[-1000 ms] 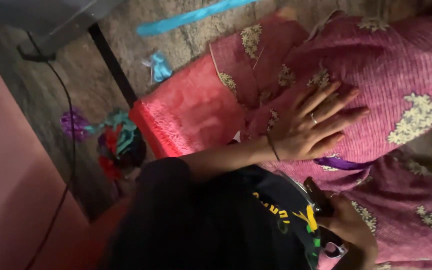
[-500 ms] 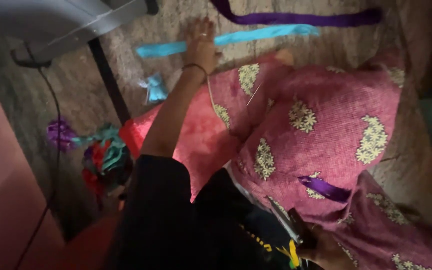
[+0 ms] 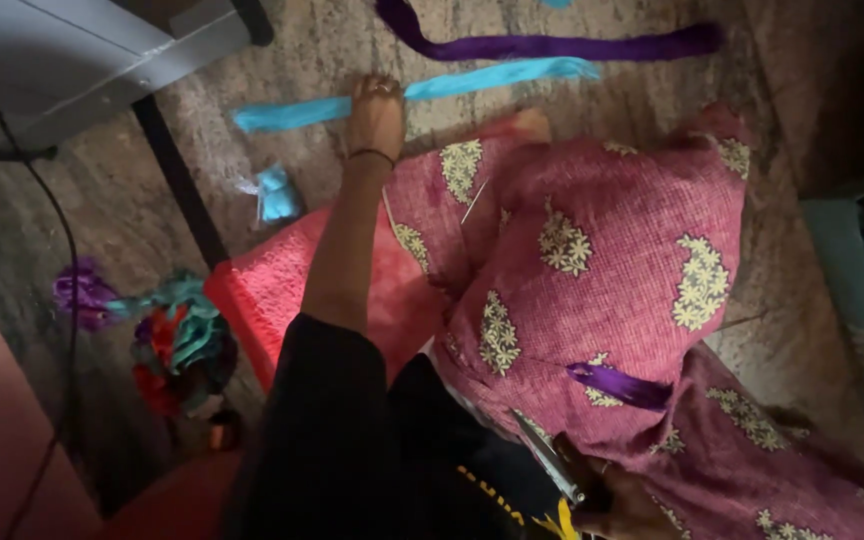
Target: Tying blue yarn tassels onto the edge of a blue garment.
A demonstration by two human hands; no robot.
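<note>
My left hand [image 3: 377, 110] is stretched far forward over the stone floor, its fingers closed on a long turquoise fabric strip [image 3: 492, 80] that lies there. My left arm, in a black sleeve, crosses a pink cloth with cream flower motifs [image 3: 632, 250] spread over my lap. At the bottom edge my right hand [image 3: 624, 505] is only partly in view and grips a pair of scissors [image 3: 549, 460], blades pointing up-left over the pink cloth. A short purple ribbon piece [image 3: 620, 385] lies on the cloth near the scissors.
A long purple strip [image 3: 552, 45] lies beyond the turquoise one. Coral-red fabric [image 3: 272, 290] sits under my arm. A small turquoise scrap [image 3: 274, 195] and a heap of coloured scraps [image 3: 177, 345] lie left, by a black table leg [image 3: 177, 180] and a cable [image 3: 67, 300].
My left hand left the pink cloth, reached forward to the turquoise strip and closed on it. The view has tilted forward. My right hand kept the scissors.
</note>
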